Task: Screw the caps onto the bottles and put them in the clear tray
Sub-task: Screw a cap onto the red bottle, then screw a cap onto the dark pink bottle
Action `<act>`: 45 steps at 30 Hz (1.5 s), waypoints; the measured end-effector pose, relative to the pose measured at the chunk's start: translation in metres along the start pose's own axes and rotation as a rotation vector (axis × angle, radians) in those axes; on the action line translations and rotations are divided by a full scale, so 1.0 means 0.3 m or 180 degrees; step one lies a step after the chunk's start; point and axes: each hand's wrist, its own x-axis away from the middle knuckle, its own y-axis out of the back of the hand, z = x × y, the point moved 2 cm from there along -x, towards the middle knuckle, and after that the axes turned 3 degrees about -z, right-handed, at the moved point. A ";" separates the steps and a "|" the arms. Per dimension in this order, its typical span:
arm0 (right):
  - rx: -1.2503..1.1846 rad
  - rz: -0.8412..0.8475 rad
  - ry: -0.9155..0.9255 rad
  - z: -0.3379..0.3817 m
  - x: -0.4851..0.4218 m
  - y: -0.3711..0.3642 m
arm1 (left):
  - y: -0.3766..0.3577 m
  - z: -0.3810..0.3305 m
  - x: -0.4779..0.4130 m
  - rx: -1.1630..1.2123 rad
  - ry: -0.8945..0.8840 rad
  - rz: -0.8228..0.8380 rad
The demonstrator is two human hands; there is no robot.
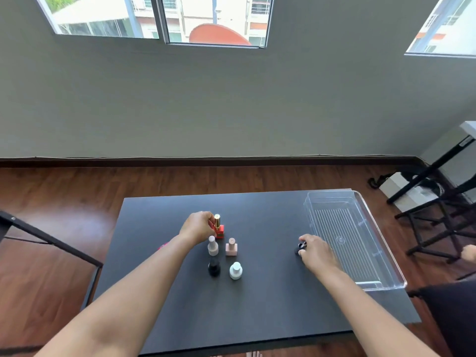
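Bottles: head view shows 5 small ones grouped mid-table on the dark table (257, 305), all upright. Red bottle (219, 231) with gold cap (217, 221) sits farthest from us; our left hand (198, 228) is curled around its left side, fingers touching the body. Nearer stand a pale grey bottle (212, 246) and a pink bottle (231, 247), then a black bottle (214, 266) and a white bottle (235, 270); each appears capped, though how tight we cannot tell.

Our right hand (315, 251) rests well apart from the group, just beside the clear tray (396, 264), fingers pinched on a small dark item (300, 247); possibly a loose cap or a 6th bottle, too small and blurred to say. Nothing is visible inside the tray.

Handling judgement: these look like small glass bottles, light, rigid, smooth, breakable if dropped and easy to tip. We would hold the squat body with 1 hand and twist the narrow cap with fingertips of the other.
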 end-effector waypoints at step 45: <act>-0.1978 0.0154 0.1498 0.517 0.162 0.042 | 0.080 0.433 0.205 0.0520 0.0777 -0.0655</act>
